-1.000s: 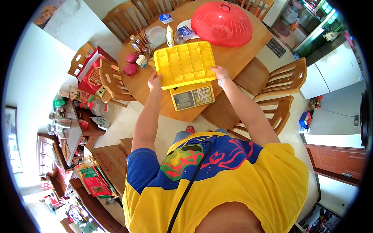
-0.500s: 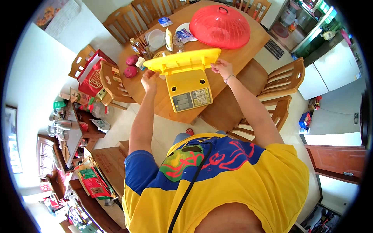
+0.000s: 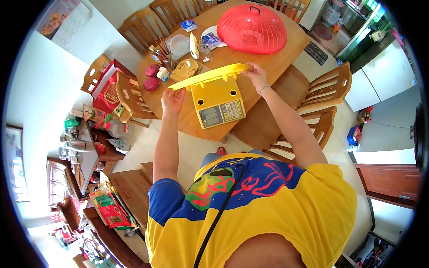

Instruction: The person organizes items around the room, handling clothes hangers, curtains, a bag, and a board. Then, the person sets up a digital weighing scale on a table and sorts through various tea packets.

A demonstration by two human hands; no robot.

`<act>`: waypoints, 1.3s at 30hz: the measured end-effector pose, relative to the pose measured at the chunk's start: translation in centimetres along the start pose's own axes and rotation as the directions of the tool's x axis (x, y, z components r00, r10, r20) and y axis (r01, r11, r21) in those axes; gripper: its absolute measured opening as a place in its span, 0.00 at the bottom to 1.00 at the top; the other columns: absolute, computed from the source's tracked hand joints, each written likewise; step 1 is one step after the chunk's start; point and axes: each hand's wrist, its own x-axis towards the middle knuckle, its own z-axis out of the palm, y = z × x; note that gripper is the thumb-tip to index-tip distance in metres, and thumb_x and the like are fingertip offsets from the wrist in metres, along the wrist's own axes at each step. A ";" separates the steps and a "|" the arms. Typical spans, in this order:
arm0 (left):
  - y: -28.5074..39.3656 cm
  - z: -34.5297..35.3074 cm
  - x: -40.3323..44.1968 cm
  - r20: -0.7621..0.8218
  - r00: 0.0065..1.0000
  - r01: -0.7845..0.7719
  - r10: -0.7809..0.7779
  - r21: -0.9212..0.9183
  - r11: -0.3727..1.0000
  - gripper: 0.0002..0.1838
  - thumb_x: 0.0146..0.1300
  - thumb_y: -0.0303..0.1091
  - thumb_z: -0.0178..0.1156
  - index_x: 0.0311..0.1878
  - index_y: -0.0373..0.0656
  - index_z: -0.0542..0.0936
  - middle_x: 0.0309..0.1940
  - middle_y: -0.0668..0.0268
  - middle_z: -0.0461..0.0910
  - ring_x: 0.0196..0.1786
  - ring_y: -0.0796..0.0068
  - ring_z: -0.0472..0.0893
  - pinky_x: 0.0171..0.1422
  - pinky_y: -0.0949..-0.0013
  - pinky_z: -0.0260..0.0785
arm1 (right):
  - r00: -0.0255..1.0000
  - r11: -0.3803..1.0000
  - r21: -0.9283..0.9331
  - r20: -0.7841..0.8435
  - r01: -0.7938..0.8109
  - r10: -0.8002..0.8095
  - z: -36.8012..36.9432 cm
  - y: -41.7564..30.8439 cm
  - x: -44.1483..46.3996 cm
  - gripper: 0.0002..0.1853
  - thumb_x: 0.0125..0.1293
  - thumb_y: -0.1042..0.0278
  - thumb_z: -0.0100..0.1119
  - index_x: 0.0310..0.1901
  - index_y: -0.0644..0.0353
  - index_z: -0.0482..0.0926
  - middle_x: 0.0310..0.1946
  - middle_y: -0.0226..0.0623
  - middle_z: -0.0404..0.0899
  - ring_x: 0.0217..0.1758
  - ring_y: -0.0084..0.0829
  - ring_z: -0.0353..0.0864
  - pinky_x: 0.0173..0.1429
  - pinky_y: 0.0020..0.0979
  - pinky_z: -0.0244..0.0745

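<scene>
A yellow plastic scale tray (image 3: 210,76) is seen almost edge-on, its pegs pointing down over the back of a yellow digital scale (image 3: 218,99). The scale sits at the near end of the wooden table, with its display and number keys facing me. My left hand (image 3: 173,100) is closed on the tray's left end. At the other end, my right hand (image 3: 256,76) pinches the tray's right corner. Whether the pegs touch the scale body is hidden from this angle.
Behind the tray lie cat-face coasters (image 3: 185,69), with dragon fruits (image 3: 151,83) to their left. A red mesh food cover (image 3: 252,29) stands farther back. Wooden chairs (image 3: 328,91) ring the table, and a cardboard box (image 3: 129,187) is at my left.
The tray has tipped from showing its ribbed underside to nearly edge-on and sits slightly lower. My left hand has moved down a little. The coasters behind are more exposed.
</scene>
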 end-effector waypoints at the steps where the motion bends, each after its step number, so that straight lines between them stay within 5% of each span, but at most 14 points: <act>1: 0.4 0.4 -0.5 -0.028 0.996 0.081 -0.085 -0.114 0.990 0.29 0.66 0.48 0.57 0.57 0.31 0.66 0.49 0.52 0.76 0.56 0.51 0.76 0.64 0.58 0.69 | 1.000 1.000 0.000 0.000 0.001 -0.001 0.2 -0.5 -0.2 0.17 0.57 0.85 0.62 0.48 0.61 0.78 0.33 0.31 0.80 0.37 0.21 0.80 0.43 0.21 0.75; 3: 0.9 -0.2 0.2 -0.059 0.997 0.036 -0.044 -0.129 0.991 0.35 0.60 0.50 0.64 0.57 0.30 0.64 0.49 0.51 0.75 0.52 0.51 0.77 0.62 0.61 0.70 | 1.000 0.995 -0.099 0.017 0.009 -0.007 0.5 -1.4 -0.4 0.16 0.57 0.85 0.62 0.47 0.59 0.78 0.33 0.29 0.79 0.37 0.20 0.78 0.44 0.20 0.75; 5: 2.0 -1.6 1.6 0.008 0.988 0.152 -0.154 0.107 0.983 0.31 0.60 0.45 0.65 0.53 0.28 0.67 0.45 0.51 0.77 0.47 0.56 0.79 0.51 0.67 0.77 | 0.999 0.996 -0.081 0.028 0.025 -0.023 0.4 -0.8 0.1 0.16 0.57 0.86 0.61 0.47 0.59 0.78 0.33 0.28 0.78 0.37 0.19 0.77 0.44 0.20 0.74; 9: 2.0 0.0 -0.1 -0.066 0.996 0.066 -0.053 0.223 0.973 0.20 0.64 0.37 0.61 0.48 0.29 0.71 0.39 0.53 0.79 0.38 0.63 0.81 0.35 0.77 0.77 | 0.994 0.989 -0.119 0.075 0.086 -0.078 1.0 -1.5 0.6 0.18 0.59 0.86 0.58 0.50 0.58 0.78 0.32 0.24 0.74 0.36 0.18 0.74 0.44 0.20 0.74; 11: 3.1 -1.6 1.5 -0.053 0.949 0.306 -0.312 0.398 0.865 0.11 0.66 0.30 0.56 0.45 0.30 0.73 0.34 0.56 0.80 0.31 0.71 0.81 0.25 0.83 0.73 | 0.997 0.997 -0.047 0.058 0.054 -0.051 1.5 -2.2 0.9 0.20 0.60 0.86 0.57 0.53 0.58 0.77 0.33 0.25 0.75 0.37 0.18 0.75 0.44 0.20 0.74; 16: 0.7 -1.1 -0.6 -0.054 0.992 0.124 -0.111 0.421 0.898 0.09 0.67 0.27 0.53 0.48 0.33 0.74 0.34 0.60 0.81 0.26 0.75 0.78 0.23 0.84 0.70 | 0.996 0.993 0.079 -0.004 -0.092 0.092 2.4 -4.1 0.4 0.21 0.67 0.77 0.53 0.62 0.57 0.72 0.41 0.30 0.78 0.45 0.22 0.78 0.49 0.24 0.74; 18: -0.5 -0.8 -1.7 -0.041 0.999 0.034 -0.019 0.422 0.906 0.09 0.67 0.26 0.53 0.48 0.35 0.74 0.34 0.61 0.81 0.27 0.76 0.78 0.23 0.84 0.69 | 0.943 0.957 0.169 -0.195 -0.238 0.269 2.2 -4.0 0.4 0.17 0.70 0.63 0.52 0.58 0.58 0.75 0.39 0.32 0.79 0.43 0.24 0.78 0.46 0.27 0.74; 22: -2.3 -1.7 -2.5 0.052 0.990 -0.142 0.132 0.386 0.911 0.12 0.67 0.26 0.53 0.53 0.39 0.72 0.39 0.65 0.80 0.32 0.77 0.79 0.28 0.80 0.72 | 0.877 0.880 0.252 -0.171 -0.403 0.450 0.6 -3.8 -1.1 0.22 0.68 0.50 0.54 0.52 0.60 0.77 0.36 0.33 0.80 0.40 0.26 0.76 0.44 0.31 0.74; 24: -3.0 -2.2 -2.8 0.033 0.983 -0.181 0.183 0.396 0.900 0.14 0.68 0.26 0.53 0.55 0.40 0.71 0.41 0.66 0.79 0.34 0.77 0.79 0.30 0.78 0.73 | 0.870 0.867 0.134 -0.051 -0.481 0.490 0.1 -3.9 -2.0 0.24 0.66 0.44 0.54 0.44 0.60 0.80 0.32 0.31 0.80 0.34 0.23 0.76 0.38 0.28 0.72; 28: -4.5 -3.4 -3.2 0.025 0.967 -0.238 0.255 0.458 0.857 0.17 0.69 0.27 0.52 0.60 0.44 0.68 0.42 0.68 0.79 0.35 0.78 0.79 0.31 0.76 0.73 | 0.904 0.900 -0.084 -0.058 -0.428 0.424 0.7 -3.0 -4.0 0.19 0.66 0.50 0.58 0.41 0.61 0.82 0.30 0.28 0.80 0.29 0.19 0.75 0.33 0.23 0.69; 30: -5.1 -3.8 -3.3 0.071 0.962 -0.264 0.262 0.463 0.846 0.17 0.69 0.27 0.52 0.60 0.45 0.68 0.42 0.69 0.79 0.35 0.79 0.79 0.31 0.76 0.73 | 0.944 0.912 -0.246 -0.058 -0.328 0.324 0.3 -0.9 -4.5 0.14 0.65 0.63 0.61 0.43 0.66 0.81 0.30 0.28 0.82 0.28 0.18 0.77 0.33 0.21 0.71; 33: -5.9 -4.4 -3.6 0.061 0.965 -0.250 0.255 0.508 0.825 0.18 0.69 0.27 0.53 0.61 0.44 0.67 0.43 0.69 0.78 0.35 0.79 0.79 0.32 0.75 0.73 | 0.970 0.960 -0.138 -0.017 -0.244 0.244 -0.8 2.5 -4.4 0.12 0.64 0.75 0.60 0.48 0.68 0.81 0.36 0.31 0.83 0.35 0.19 0.80 0.39 0.21 0.74; 39: -6.7 -6.3 -2.9 -0.027 0.959 -0.196 0.281 0.654 0.731 0.21 0.68 0.28 0.54 0.65 0.43 0.67 0.47 0.67 0.78 0.42 0.75 0.81 0.40 0.70 0.77 | 0.968 0.953 -0.166 -0.058 -0.252 0.246 -1.6 5.7 -4.2 0.15 0.64 0.76 0.60 0.52 0.69 0.79 0.41 0.32 0.83 0.39 0.19 0.80 0.45 0.20 0.75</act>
